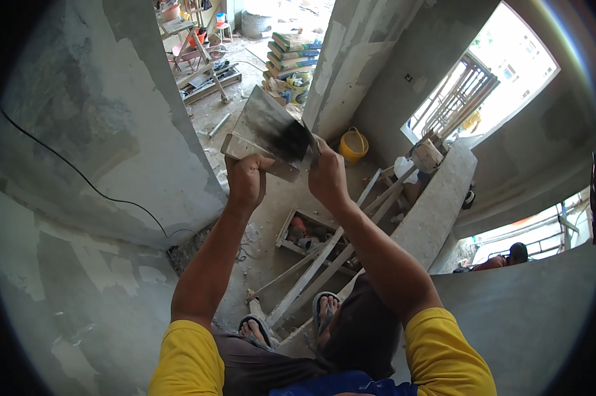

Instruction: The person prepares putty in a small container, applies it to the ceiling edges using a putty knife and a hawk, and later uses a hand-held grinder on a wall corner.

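A: Your left hand [246,179] grips the near edge of a flat metal plaster board [261,129], fingers closed round it, holding it up at chest height in front of you. Your right hand [326,175] is closed on the handle of a trowel [296,142], its blade laid against the board's right end.

B: And the plaster itself?

A: A dark grey wet patch sits on the board just under the blade, touching it. The rest of the board looks scraped thin, so my guess is you're gathering what's left of a load.

B: How far along is the wall?

A: The grey wall [80,145] on your left shows smooth skim with paler patches lower down; it looks partly finished, those patches still wanting work. A black cable [80,175] runs across it.

B: Footing?

A: You're standing in sandals on a wooden trestle [324,261] above the floor. A yellow bucket [354,145] stands below, well apart, with stacked cement bags [291,56] beyond.
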